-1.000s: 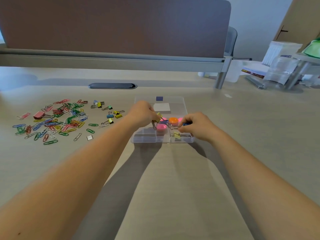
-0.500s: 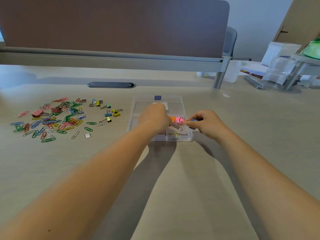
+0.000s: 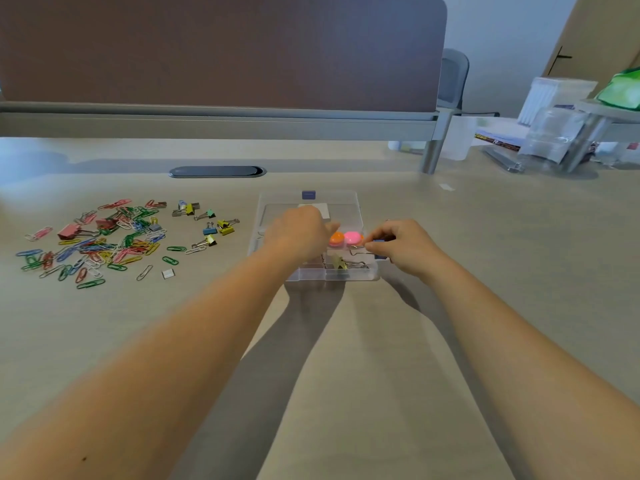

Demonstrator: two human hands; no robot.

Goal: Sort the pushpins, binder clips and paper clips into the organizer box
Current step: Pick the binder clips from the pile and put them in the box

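two pushpins [image 3: 344,238], orange and pink, in organizer box [image 3: 349,206]. right hand [image 3: 403,245] pinching blue binder clip [image 3: 375,242], as before. left hand [image 3: 299,233] now further over box, grip hidden.

Clear, glossy plastic for the organizer box [image 3: 346,197], see-through down to the dividers. Smooth and shiny plastic caps on the orange pushpin [image 3: 336,239] and the pink pushpin [image 3: 352,237]. Bright wire with coloured coating for the paper clips [image 3: 90,244]; painted metal with bare silver wire handles for the binder clips [image 3: 221,226]. Matt, pale wood-look laminate with fine grain on the tabletop [image 3: 381,375]. Matt, cloth-like brown cover on the divider panel [image 3: 221,50].
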